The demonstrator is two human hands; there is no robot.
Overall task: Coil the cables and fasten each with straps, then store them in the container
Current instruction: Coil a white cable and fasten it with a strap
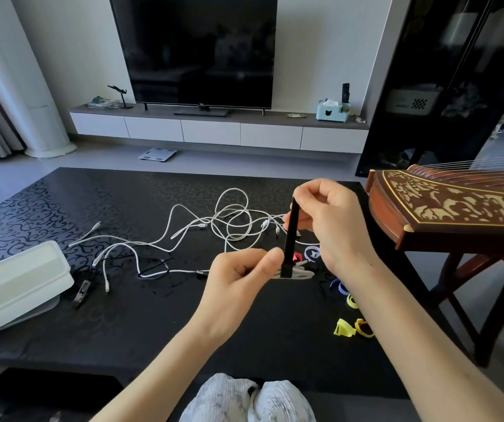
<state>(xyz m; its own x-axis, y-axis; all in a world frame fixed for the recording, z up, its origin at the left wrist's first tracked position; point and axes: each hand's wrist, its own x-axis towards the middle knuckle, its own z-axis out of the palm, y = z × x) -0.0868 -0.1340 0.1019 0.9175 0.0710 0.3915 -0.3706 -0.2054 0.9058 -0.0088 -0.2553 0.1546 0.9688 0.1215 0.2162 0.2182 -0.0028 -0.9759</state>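
While the left hand (243, 271) pinches 1 coiled white cable (302, 274) just above the table (153, 324), the right hand (330, 214) grips the top end of a black strap (291, 236) that stands upright from the coil, ready to be wound around it. Loose cables (229, 220) lie beyond; the container (16, 284) sits far left.

Bare table (141, 330) lies open along the near edge. Loose cables (213, 228) sprawl across the middle, the container (16, 281) blocks the left, straps (343, 327) and a zither (445, 208) crowd the right.
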